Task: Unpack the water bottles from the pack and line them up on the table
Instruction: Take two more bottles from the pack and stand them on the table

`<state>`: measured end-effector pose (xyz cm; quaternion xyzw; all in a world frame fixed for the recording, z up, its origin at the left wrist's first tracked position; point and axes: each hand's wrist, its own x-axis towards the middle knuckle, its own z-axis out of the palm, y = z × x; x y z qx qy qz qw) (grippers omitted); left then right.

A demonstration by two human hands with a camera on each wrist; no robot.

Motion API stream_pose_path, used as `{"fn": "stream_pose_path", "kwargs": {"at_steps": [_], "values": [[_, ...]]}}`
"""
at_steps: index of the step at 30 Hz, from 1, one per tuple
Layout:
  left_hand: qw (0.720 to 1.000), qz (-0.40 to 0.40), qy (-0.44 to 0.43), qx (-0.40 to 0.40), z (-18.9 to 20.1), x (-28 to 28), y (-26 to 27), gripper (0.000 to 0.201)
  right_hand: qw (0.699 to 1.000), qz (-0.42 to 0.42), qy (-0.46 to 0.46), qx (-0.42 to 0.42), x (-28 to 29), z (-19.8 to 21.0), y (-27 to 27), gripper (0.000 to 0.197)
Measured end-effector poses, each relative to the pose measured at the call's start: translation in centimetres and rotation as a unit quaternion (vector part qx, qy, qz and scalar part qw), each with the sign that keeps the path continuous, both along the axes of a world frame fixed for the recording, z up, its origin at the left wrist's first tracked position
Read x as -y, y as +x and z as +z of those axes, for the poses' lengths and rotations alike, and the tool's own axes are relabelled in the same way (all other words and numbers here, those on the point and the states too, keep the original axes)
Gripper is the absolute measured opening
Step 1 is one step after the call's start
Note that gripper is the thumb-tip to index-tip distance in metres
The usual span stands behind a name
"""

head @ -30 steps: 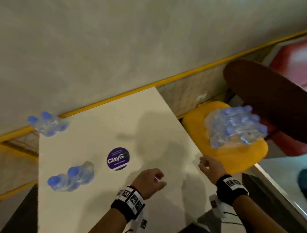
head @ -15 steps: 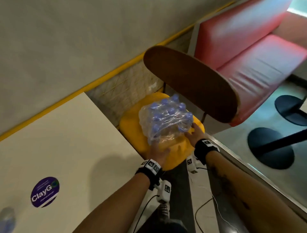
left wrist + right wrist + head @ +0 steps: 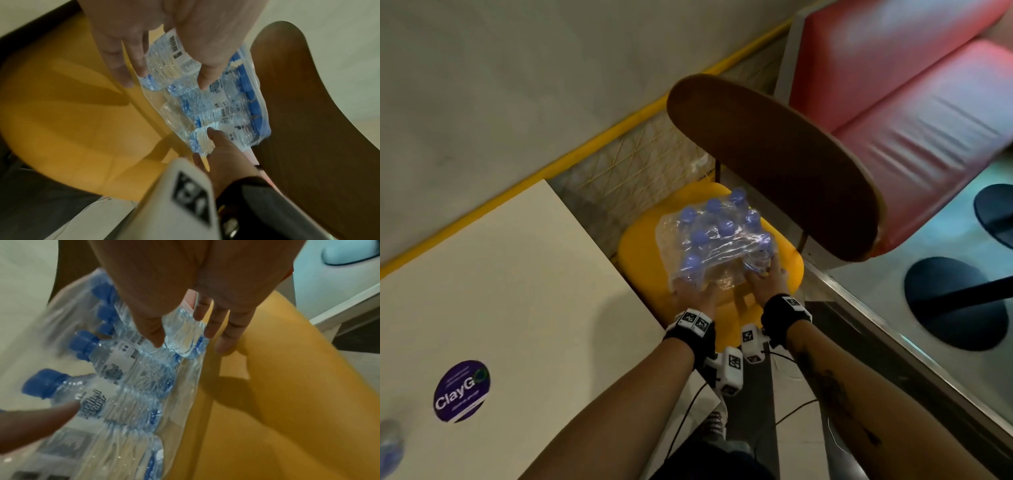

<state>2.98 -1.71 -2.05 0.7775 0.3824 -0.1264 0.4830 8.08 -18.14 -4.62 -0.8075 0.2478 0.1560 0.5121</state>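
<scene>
A shrink-wrapped pack of water bottles [image 3: 717,236] with blue caps lies on the yellow chair seat [image 3: 640,253], to the right of the white table [image 3: 510,274]. My left hand [image 3: 688,286] grips the pack's near left corner. In the left wrist view, the left hand [image 3: 167,78] has its thumb and fingers on either side of a bottle's base [image 3: 164,65]. My right hand [image 3: 765,274] grips the near right corner. In the right wrist view, the right hand [image 3: 183,337] straddles another bottle's base [image 3: 185,327]. One loose bottle [image 3: 388,442] shows blurred at the table's near left edge.
The chair's dark brown backrest [image 3: 784,164] rises just behind the pack. A red bench [image 3: 911,102] stands beyond it. Dark round table bases [image 3: 955,301] sit on the floor at right. A purple round sticker [image 3: 462,390] marks the table. A wall with a yellow rail [image 3: 592,150] runs behind.
The view swung right from the table to the chair. Both hands left the table's edge, reached the pack on the yellow seat and took hold of its near side.
</scene>
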Motion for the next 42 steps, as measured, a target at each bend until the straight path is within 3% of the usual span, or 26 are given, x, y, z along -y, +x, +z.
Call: {"fn": "stream_pose_path", "kwargs": {"at_steps": [4, 6, 10, 13, 16, 18, 21, 23, 29, 37, 39, 42], "values": [[0.999, 0.03, -0.014, -0.013, 0.1, -0.7, 2.0, 0.095, 0.998, 0.012, -0.055, -0.036, -0.1, 0.0, 1.9, 0.082], [1.0, 0.011, 0.014, -0.016, 0.2, -1.1, 2.5, 0.099, 0.994, 0.042, -0.098, -0.016, 0.0, -0.2, 2.5, 0.076], [0.998, -0.015, 0.058, 0.002, 0.9, -1.6, 1.2, 0.067, 0.985, 0.114, -0.126, 0.005, 0.7, 0.0, 2.5, 0.074], [0.993, -0.101, 0.063, 0.018, 1.5, -2.4, -0.1, 0.059, 0.979, 0.158, -0.129, 0.013, 1.4, -0.2, 1.7, 0.075], [0.983, -0.175, 0.012, 0.051, 2.4, -4.0, -1.4, 0.041, 0.969, 0.211, -0.126, 0.016, 1.6, 0.1, -0.3, 0.072], [0.976, -0.208, -0.012, 0.064, 2.6, -5.5, -2.7, 0.047, 0.967, 0.225, -0.115, 0.02, 1.1, 1.8, -2.4, 0.068], [0.973, -0.209, -0.043, 0.087, 3.3, -8.4, -5.8, 0.048, 0.962, 0.252, -0.092, 0.04, -0.3, 3.6, -5.9, 0.061], [0.972, -0.203, -0.033, 0.114, 4.2, -10.8, -8.5, 0.038, 0.956, 0.278, -0.079, 0.047, -2.2, 4.4, -8.5, 0.059], [0.987, -0.094, 0.011, 0.128, 3.1, -22.5, -20.2, 0.035, 0.895, 0.441, -0.053, 0.047, -12.7, 5.5, -15.1, 0.062], [0.986, 0.097, 0.088, 0.106, 4.2, -38.7, -39.0, 0.054, 0.747, 0.659, -0.039, 0.084, -35.9, 5.6, -24.4, 0.058], [0.98, 0.132, 0.113, 0.098, 4.3, -41.7, -42.8, 0.053, 0.732, 0.675, -0.018, 0.09, -41.6, 5.6, -27.6, 0.05], [0.969, 0.186, 0.139, 0.082, 4.0, -45.8, -47.5, 0.05, 0.726, 0.681, -0.01, 0.097, -48.7, 4.9, -31.9, 0.058]]}}
